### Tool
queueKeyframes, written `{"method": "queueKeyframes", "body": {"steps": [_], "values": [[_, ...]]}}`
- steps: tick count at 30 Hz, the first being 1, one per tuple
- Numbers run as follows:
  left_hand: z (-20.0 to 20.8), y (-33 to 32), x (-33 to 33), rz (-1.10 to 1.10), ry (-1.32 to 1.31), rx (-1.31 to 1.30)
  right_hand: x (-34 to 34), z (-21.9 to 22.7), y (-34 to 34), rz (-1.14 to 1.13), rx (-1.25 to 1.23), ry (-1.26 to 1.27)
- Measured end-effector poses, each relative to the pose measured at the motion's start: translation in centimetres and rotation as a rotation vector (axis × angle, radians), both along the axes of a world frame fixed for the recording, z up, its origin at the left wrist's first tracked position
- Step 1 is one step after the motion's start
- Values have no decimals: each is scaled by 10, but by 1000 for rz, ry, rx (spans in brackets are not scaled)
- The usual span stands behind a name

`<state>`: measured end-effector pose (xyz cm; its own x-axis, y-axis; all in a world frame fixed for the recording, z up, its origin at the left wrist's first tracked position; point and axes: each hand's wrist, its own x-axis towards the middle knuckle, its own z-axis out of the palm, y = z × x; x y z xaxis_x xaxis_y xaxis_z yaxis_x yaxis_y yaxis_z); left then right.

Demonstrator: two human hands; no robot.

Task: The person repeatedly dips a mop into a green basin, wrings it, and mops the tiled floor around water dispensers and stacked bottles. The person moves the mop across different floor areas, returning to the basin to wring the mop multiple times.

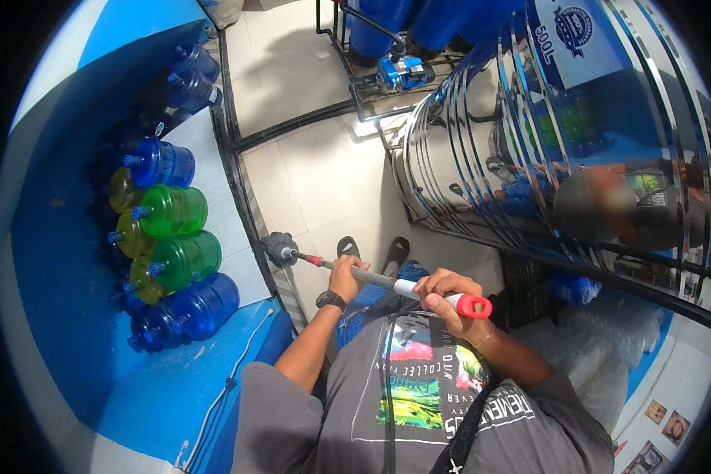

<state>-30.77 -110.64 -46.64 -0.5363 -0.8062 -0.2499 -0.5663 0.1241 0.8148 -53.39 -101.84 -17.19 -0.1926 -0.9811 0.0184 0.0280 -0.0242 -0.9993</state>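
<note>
Two-handed hold on a grey-headed, silver-poled mop (382,280)

The left hand (347,280) curls its fingers around the silver metal pole (371,277); the right hand (448,294) wraps its fingers around the white grip (407,289) beside a red plastic end loop (487,306). The mop reaches leftward, its fluffy grey head (278,248) near a long dark rail (243,197). Left of the rail lie translucent blue, green and yellow plastic bottles (174,211).

Tiled floor (324,170): pale, bears dark sandals (347,246); blue counter (154,395), left: bears jugs (186,257) on their sides, white cable (230,384).
</note>
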Motion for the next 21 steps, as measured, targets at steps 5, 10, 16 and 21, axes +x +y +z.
{"method": "queueKeyframes", "body": {"steps": [5,10,16,21], "values": [[42,13,-83,-75,180,-108,-38,53,28,-180,-78,52],[65,50,-167,-185,275,16,-80,85,63,-68,-133,230],[42,102,-240,-314,316,176,-125,85,105,153,-156,393],[47,105,-258,-411,316,143,-144,67,110,328,-243,453]]}}
